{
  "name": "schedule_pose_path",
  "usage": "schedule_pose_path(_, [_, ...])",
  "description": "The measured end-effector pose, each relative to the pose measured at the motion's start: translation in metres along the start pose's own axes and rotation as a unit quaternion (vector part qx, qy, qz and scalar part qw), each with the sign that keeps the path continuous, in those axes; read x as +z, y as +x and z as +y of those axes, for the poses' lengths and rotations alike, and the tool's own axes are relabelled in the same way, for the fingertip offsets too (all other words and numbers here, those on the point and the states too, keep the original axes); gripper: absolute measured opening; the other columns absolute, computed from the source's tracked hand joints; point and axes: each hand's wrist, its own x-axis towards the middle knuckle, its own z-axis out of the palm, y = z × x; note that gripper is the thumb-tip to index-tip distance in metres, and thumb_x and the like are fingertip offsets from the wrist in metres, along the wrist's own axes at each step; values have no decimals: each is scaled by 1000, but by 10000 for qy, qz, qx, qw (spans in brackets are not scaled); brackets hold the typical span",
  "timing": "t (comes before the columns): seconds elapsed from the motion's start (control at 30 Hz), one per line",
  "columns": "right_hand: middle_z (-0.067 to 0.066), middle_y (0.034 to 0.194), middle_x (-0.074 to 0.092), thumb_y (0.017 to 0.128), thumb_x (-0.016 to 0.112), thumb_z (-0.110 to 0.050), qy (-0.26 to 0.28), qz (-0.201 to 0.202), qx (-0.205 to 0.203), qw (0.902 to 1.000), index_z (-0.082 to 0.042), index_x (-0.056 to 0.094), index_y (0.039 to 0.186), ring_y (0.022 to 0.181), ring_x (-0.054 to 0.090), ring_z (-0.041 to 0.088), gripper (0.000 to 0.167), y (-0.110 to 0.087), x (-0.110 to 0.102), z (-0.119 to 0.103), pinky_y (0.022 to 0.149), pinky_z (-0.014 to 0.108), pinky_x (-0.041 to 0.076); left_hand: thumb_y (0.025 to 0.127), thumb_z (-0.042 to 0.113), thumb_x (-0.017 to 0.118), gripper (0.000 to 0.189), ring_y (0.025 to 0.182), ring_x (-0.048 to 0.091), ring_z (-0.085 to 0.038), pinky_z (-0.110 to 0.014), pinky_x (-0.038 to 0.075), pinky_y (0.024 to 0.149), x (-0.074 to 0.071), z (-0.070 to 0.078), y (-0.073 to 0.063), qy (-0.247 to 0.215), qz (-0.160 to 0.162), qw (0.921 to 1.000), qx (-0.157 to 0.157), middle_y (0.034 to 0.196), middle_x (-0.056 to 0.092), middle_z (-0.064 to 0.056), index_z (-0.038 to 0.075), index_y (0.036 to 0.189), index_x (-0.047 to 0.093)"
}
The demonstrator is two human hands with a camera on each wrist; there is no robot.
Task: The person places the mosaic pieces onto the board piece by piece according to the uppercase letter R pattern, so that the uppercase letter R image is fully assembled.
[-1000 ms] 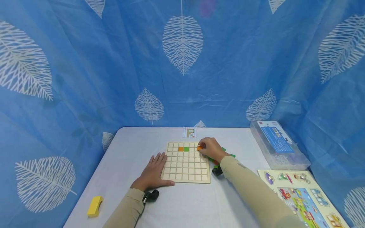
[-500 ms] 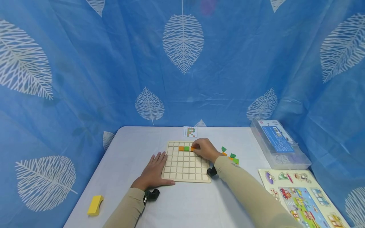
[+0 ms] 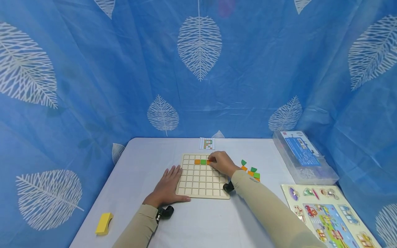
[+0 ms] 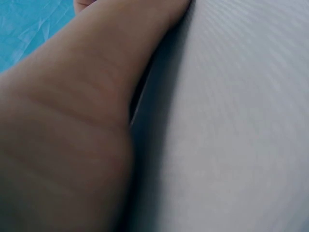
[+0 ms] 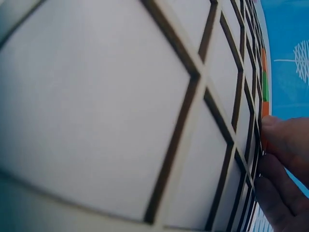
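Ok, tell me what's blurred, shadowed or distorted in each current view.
Head view: light looks even, with a soft shadow on the white tablecloth beside the right sleeve; left wrist view: the left hand is blurred, dark shadow along its edge; right wrist view: the gridded board looms large, skewed, its nearest part pale and soft.

White table (image 3: 198,227) beneath grid board (image 3: 201,177), loose tiles (image 3: 250,173), card (image 3: 206,143), block (image 3: 103,224), box (image 3: 305,157), puzzle (image 3: 328,215)

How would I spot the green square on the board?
On the white table lies a pale gridded board. Near its far edge, the green square sits between two orange squares, the only green piece showing on the board.
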Motion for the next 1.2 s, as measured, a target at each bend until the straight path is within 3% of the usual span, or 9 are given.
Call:
schedule_pose_path(0.27, [8, 110, 73, 95, 78, 0, 57, 21, 234, 9997, -1, 76, 121, 102, 69, 21, 27, 2, 1, -1, 89, 37, 57, 71, 95, 61, 137, 159, 11, -32, -53, 8, 126, 1, -2, 1, 0, -15, 10000, 8, 173, 20, -13, 4, 167, 25])
schedule_pose_path(0.57, [6, 110, 72, 97, 78, -7, 329, 35, 464, 9984, -2, 75, 124, 103, 68, 21, 27, 1, -10, 4, 91, 39, 57, 71, 95, 62, 137, 159, 11, -33, -54, 9, 126, 2, -2, 3, 11, 16, 10000, 33, 173, 21, -13, 3, 167, 26])
schedule_pose_path(0.77, [8, 112, 72, 100, 75, -9, 290, 249, 493, 9981, 0, 74, 124, 102, 68, 23, 25, -1, -29, 19, 89, 40, 57, 72, 94, 62, 137, 159, 12, -33, -54, 9, 126, 2, -5, 3, -2, 84, 9999, 95, 172, 21, -14, 2, 167, 26])
schedule_pose_path(1.2, [11, 117, 72, 100, 74, -11, 123, 328, 893, 9954, -1, 74, 124, 107, 66, 29, 26, -20, -57, 52, 95, 48, 55, 72, 94, 63, 138, 159, 12, -34, -54, 9, 126, 2, -4, 3, -52, 80, 9999, 128, 172, 22, -14, 2, 166, 26])
